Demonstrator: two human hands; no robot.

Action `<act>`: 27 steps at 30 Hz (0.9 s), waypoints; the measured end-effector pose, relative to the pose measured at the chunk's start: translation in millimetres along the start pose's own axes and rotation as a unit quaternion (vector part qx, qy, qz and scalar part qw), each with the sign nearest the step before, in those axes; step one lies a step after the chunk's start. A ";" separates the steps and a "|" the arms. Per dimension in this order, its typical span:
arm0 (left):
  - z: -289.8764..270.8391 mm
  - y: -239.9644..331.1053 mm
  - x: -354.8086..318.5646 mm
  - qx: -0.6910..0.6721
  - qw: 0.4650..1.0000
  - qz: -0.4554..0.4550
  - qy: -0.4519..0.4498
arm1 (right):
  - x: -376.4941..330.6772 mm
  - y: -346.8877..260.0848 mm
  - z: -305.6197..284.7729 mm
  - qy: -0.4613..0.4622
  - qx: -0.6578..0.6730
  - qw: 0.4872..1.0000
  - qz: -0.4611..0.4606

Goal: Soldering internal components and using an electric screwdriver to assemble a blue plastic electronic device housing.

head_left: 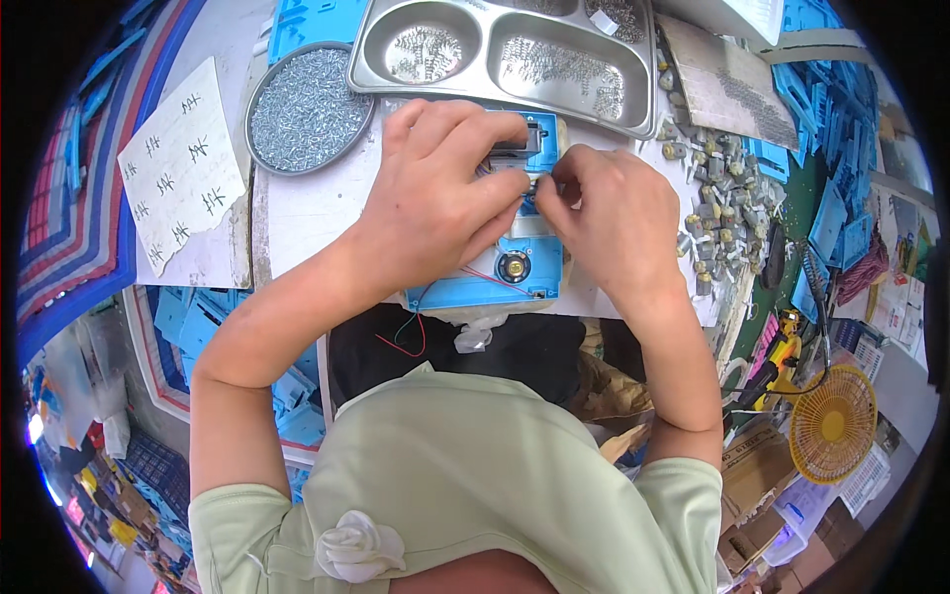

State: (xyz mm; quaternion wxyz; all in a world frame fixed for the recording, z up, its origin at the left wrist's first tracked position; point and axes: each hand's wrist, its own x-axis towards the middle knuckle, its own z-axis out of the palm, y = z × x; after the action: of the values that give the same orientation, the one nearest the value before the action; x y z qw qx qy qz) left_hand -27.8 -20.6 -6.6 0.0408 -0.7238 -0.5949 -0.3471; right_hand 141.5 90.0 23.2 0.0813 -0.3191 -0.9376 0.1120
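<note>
I see a blue plastic housing [515, 267] with a round speaker at frame centre; my left hand [435, 203] and right hand [609, 218] pinch small parts on it; white handwritten paper sheet [178, 178] upper left

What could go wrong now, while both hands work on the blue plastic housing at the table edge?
1. The blue housing overhangs the table edge; pressing may tip it off.
2. The thin red wire hangs loose below and might snag.
3. The left hand and right hand cover the small part, so it could slip unseen.
</note>
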 end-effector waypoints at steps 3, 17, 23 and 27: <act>2.7 -1.4 4.0 0.009 1.000 -0.011 0.003 | 2.0 -6.1 -2.0 -0.007 -0.027 0.999 0.018; 7.3 -2.7 1.8 -0.007 1.000 -0.008 -0.026 | 6.1 8.5 -2.0 -0.061 0.123 0.986 0.093; 9.8 -5.6 -0.6 -0.009 1.000 0.000 -0.028 | 11.1 0.3 -4.3 -0.069 0.022 0.997 0.027; 15.9 -6.8 -0.5 -0.013 1.000 -0.007 -0.002 | 12.7 -21.8 -2.7 -0.069 -0.174 0.971 -0.149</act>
State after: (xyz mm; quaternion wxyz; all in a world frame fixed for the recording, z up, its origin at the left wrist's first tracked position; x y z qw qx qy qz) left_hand -26.7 -11.6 -21.3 0.0278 -0.7208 -0.5955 -0.3537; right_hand 119.5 81.4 32.5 -0.0249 -0.1763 -0.9830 -0.0441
